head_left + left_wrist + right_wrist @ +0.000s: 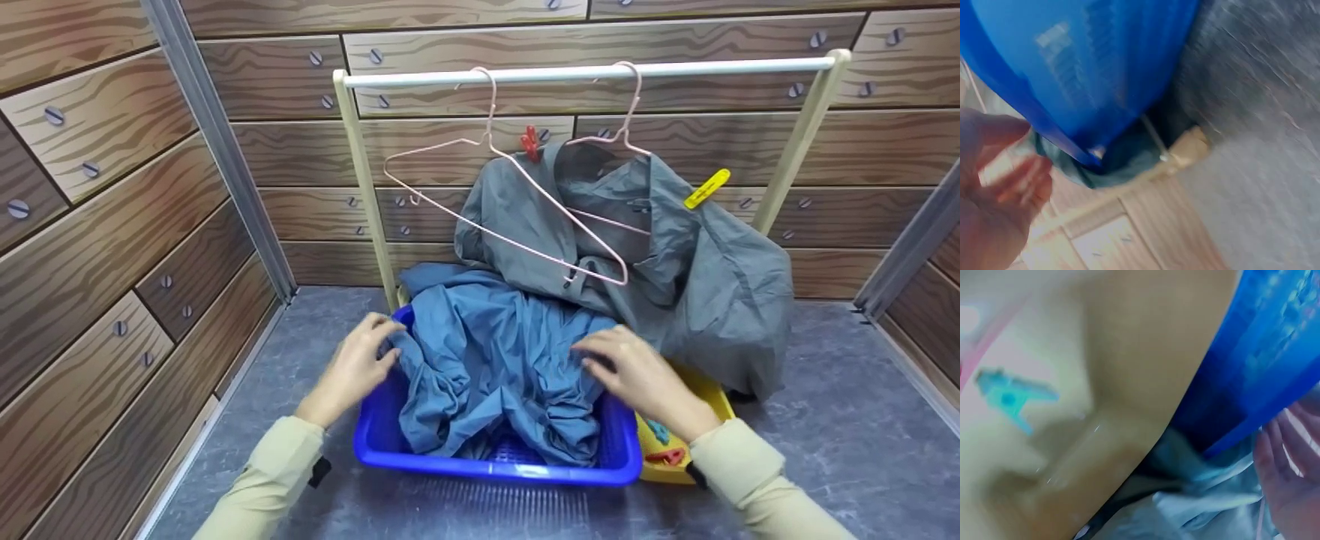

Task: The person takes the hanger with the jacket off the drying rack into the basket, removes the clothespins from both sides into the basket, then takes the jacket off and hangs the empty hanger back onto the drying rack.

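Note:
A crumpled blue garment (487,330) fills the blue basket (495,471) and spills over its back rim. My left hand (358,364) is at the basket's left rim, its loosely bent fingertips right by the cloth's edge. Over the right side of the garment is my right hand (637,371), fingers relaxed and thumb apart from them. In the left wrist view the left hand (999,197) shows spread fingers beside the rim. The right wrist view has the right hand (1292,467) at the basket's other side, partly cut off.
Behind the basket, a rack with a white rail (555,75) carries a bare pink hanger (525,172) and a grey shirt (735,285) on another hanger. Red (530,142) and yellow clothespins (707,189) clip that shirt. A yellow tray (675,472) with clothespins stands right of the basket.

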Demonstrator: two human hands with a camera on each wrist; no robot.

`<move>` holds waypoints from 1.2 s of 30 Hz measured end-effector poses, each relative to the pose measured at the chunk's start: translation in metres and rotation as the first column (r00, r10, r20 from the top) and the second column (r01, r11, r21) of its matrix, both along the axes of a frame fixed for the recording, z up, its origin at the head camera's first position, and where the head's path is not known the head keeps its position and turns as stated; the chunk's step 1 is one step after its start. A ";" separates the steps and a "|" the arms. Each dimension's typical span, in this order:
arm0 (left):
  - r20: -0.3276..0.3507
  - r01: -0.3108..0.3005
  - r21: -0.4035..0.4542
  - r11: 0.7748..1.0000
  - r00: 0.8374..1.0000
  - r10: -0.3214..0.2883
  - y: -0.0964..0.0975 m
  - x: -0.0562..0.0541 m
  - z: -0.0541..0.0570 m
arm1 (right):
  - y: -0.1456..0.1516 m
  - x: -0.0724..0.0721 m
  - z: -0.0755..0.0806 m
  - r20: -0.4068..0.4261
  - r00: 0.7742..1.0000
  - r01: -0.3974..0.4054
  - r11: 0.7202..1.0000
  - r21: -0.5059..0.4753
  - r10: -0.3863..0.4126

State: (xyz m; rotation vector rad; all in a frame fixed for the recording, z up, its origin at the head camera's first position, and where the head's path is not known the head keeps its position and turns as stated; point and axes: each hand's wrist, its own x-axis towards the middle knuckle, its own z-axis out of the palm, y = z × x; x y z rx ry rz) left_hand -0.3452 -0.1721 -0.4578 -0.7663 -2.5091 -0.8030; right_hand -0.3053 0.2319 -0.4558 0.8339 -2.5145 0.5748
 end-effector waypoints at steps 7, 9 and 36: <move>0.156 -0.138 -0.002 0.990 0.978 0.137 -0.007 -0.019 -0.007 | 0.015 -0.024 0.000 0.050 0.997 0.059 0.997 0.040 -0.061; 0.175 -0.145 -0.018 0.989 0.974 0.146 -0.005 -0.025 -0.007 | 0.016 -0.031 -0.001 0.074 0.995 0.059 0.997 0.045 -0.062; -0.014 0.027 -0.404 0.914 0.999 -0.035 0.024 -0.089 0.006 | -0.004 -0.073 0.005 0.100 0.994 0.013 0.977 0.214 -0.035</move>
